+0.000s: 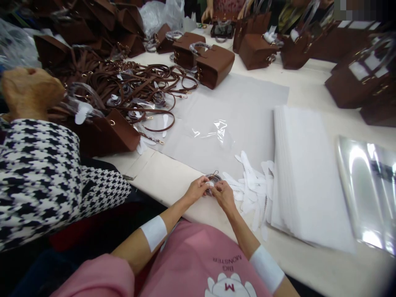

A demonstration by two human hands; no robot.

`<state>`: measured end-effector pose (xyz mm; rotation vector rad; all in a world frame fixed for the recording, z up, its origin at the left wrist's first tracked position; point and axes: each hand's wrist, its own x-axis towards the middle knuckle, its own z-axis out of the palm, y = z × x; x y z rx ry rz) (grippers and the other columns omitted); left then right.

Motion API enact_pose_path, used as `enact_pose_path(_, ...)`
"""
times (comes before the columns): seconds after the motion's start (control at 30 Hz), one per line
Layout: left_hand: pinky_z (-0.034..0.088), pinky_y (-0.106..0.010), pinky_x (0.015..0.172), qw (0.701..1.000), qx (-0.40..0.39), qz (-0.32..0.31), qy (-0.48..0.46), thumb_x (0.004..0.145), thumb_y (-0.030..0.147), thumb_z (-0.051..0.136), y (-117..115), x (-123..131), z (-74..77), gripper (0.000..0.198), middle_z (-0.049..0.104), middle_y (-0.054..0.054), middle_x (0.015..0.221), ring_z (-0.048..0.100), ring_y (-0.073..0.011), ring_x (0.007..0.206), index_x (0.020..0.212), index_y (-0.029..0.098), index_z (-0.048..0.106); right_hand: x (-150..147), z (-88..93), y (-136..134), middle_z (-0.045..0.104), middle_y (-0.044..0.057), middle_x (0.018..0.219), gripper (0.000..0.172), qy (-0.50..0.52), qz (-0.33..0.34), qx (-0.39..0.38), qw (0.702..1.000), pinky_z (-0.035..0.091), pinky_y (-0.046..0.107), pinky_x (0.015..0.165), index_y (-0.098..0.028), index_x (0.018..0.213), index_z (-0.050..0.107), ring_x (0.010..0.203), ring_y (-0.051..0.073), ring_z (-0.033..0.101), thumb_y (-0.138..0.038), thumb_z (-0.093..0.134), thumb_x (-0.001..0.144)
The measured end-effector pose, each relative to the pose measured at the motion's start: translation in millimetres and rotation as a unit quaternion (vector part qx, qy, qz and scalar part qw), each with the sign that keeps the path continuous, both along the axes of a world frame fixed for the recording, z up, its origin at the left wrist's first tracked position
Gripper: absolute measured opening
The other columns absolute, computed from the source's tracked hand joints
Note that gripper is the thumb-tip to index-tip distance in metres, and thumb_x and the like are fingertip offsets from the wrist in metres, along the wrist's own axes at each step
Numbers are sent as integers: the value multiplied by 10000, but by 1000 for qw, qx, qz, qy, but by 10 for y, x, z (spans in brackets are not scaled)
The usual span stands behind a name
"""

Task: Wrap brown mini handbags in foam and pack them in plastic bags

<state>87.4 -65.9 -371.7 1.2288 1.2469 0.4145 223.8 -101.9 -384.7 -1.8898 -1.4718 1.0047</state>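
At the table's near edge, my left hand (197, 189) and my right hand (224, 194) are closed on one small coiled strap (214, 178). The strap is brown, looks wrapped in clear plastic, and has a metal hook at its far side. Something white, likely a paper strip, shows between my fingertips; the fingers hide most of it. Right of my right hand lies a loose pile of white strips (252, 183) with rounded ends. Beyond my hands a clear plastic bag (219, 132) rests on a grey sheet (256, 93).
Tangled brown straps (123, 88) and a brown handbag (107, 134) fill the left. Further handbags (216, 64) stand at the back and right. A white paper stack (312, 177) and shiny plastic film (371, 185) lie at right. A co-worker's checked sleeve (40, 173) is close on my left.
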Motion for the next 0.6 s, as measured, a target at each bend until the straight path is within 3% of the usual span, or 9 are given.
enact_pose_path(0.23, 423, -214, 515, 1000, 9, -8, -19, 849, 295, 479, -19, -36, -7, 180, 492, 53, 585, 482, -70, 485, 923, 136, 519, 29, 43, 17, 509, 16, 770, 265, -18, 46, 8, 999, 367, 230, 555, -132, 545, 505, 587, 76, 440, -286, 573, 750)
enact_pose_path(0.6, 425, -198, 567, 998, 46, -11, -36, 812, 307, 447, -117, -76, -46, 148, 523, 46, 639, 495, -82, 551, 885, 186, 492, -117, -27, -7, 503, 2, 754, 274, -51, -6, 19, 999, 382, 228, 585, -131, 572, 457, 622, 83, 439, -252, 535, 805)
